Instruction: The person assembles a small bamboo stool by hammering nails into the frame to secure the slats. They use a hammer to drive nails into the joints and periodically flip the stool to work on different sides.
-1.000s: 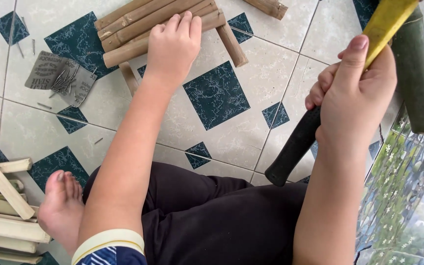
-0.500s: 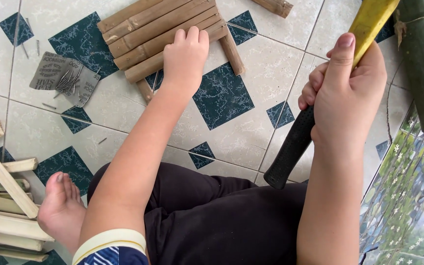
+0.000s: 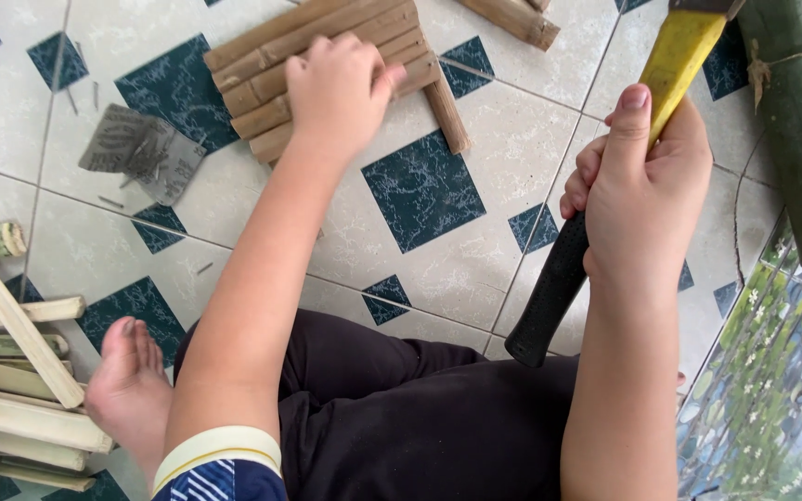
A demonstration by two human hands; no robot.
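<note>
Grey packet [image 3: 141, 153] lies left of bamboo slats [image 3: 327, 70] under flat left hand [image 3: 341, 88]; right hand [image 3: 647, 186] grips hammer [image 3: 605, 195].

hammer [image 3: 605, 195] head cut off, left hand [image 3: 338, 85] blurred

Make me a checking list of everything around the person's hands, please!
Surface: tiled floor, pale with dark blue squares.
Job's things: bamboo slat panel flat on the floor; hammer with yellow shaft and black grip.
Clutter: grey packet with small nails scattered near it; loose bamboo strips; short bamboo stick.
Grippers: left hand pressing on the panel; right hand wrapped round the hammer.
Cables: nothing seen.
Surroundings: thick green bamboo pole at right; bare foot; dark trousers.
</note>
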